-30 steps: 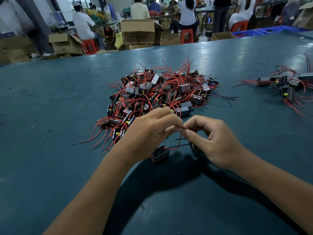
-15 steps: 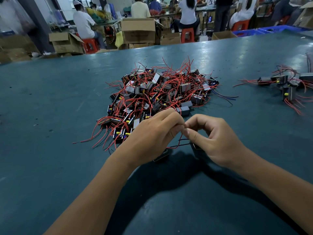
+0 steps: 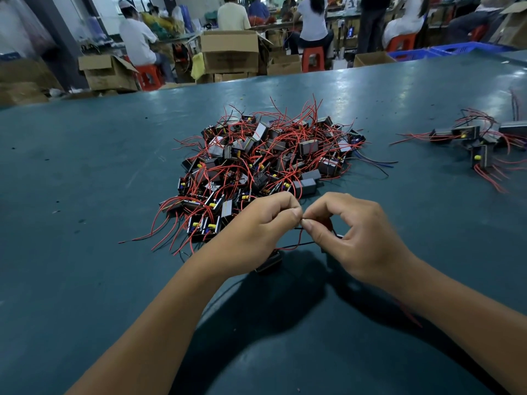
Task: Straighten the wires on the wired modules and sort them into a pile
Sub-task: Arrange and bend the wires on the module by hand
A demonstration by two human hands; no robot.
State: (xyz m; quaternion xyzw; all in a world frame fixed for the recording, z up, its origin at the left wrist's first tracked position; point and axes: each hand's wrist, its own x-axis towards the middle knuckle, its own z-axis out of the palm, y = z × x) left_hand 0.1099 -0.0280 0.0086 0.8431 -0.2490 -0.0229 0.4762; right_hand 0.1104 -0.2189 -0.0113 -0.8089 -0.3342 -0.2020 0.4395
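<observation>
Fingertips of both hands meet low in the middle of the view: the left hand and the right hand each pinch a thin wire between thumb and forefinger, tips nearly touching. That wire runs down to a dark module half hidden beneath the left hand, resting on or just above the green table; whether a second module sits under the right palm cannot be told. Just beyond the knuckles lies the big tangled heap of modules, red leads curling every way. Well apart, at the right edge, a small group of modules lies with its wires more spread out, probably the sorted pile. Judged by the two, only a few are done and most of the work remains.
</observation>
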